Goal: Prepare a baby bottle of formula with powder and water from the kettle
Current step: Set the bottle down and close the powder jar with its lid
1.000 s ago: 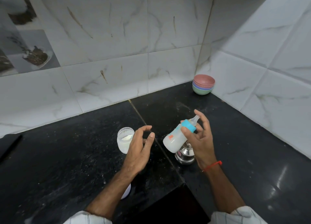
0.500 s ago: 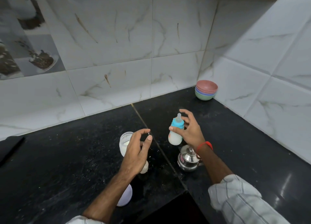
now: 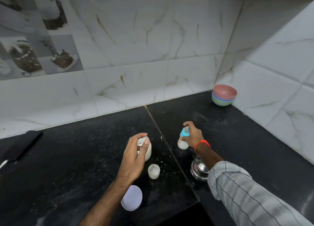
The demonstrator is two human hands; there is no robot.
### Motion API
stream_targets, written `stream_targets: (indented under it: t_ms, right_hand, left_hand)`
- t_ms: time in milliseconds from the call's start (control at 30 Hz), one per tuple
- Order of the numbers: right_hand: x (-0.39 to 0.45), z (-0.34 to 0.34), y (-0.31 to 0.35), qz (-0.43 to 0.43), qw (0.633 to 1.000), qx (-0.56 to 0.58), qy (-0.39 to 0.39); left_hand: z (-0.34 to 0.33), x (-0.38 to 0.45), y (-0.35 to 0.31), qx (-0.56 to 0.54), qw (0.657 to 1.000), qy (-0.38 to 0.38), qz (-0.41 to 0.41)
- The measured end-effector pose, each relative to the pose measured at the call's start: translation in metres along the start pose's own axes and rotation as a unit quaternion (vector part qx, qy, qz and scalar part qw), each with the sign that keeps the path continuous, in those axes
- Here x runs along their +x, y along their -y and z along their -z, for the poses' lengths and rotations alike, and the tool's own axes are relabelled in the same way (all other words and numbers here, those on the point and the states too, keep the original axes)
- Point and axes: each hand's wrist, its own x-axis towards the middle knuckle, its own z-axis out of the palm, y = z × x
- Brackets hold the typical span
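Observation:
The baby bottle (image 3: 183, 143), with a blue collar and milky liquid inside, stands upright on the black counter (image 3: 85, 157). My right hand (image 3: 192, 134) grips it from above around the collar. My left hand (image 3: 136, 155) hovers over the open powder jar (image 3: 148, 151) with fingers loosely curled and nothing in them. A small frosted bottle cap (image 3: 153, 171) stands just right of my left wrist. The steel kettle (image 3: 199, 170) sits near the counter's front, partly hidden by my right forearm.
A round pale lid (image 3: 132, 198) lies on the counter under my left forearm. Stacked coloured bowls (image 3: 224, 95) stand in the back right corner by the tiled walls. A dark flat object (image 3: 22, 147) lies at the far left. Powder specks dot the counter.
My right hand has carried the bottle from tilted in the air down to upright on the counter, farther from me. My left hand has moved over the powder jar.

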Motion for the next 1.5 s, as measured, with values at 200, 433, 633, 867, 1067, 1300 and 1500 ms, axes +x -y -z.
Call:
stream_targets:
  t_ms: [200,433,633,867,1067,1300,1500]
  right_hand:
    - [-0.022,0.007,0.022,0.100,0.985,-0.093,-0.107]
    - [-0.120,-0.069,0.041,0.326,0.945,0.004,0.028]
    - [-0.166,-0.146,0.044,0.340,0.898,-0.190,0.206]
    - [-0.177,-0.173,0.037,0.317,0.873,-0.282,0.239]
    - [-0.185,-0.159,0.043,0.269,0.935,-0.140,0.186]
    - [-0.166,-0.106,0.060,0.066,0.934,0.351,0.008]
    - [-0.159,-0.083,0.059,-0.005,0.912,0.409,-0.032]
  left_hand:
    - [0.011,0.004,0.012,0.008,1.000,-0.008,0.013]
    - [0.024,0.011,0.025,0.032,0.999,-0.018,0.028]
    - [0.026,0.014,0.037,0.056,0.998,0.008,0.019]
    - [0.034,0.012,0.052,0.070,0.997,0.020,0.029]
    - [0.032,0.025,0.078,0.069,0.993,0.049,0.078]
    - [0.021,0.049,0.098,0.144,0.971,0.150,0.117]
    - [0.010,0.062,0.111,0.121,0.979,0.145,0.079]
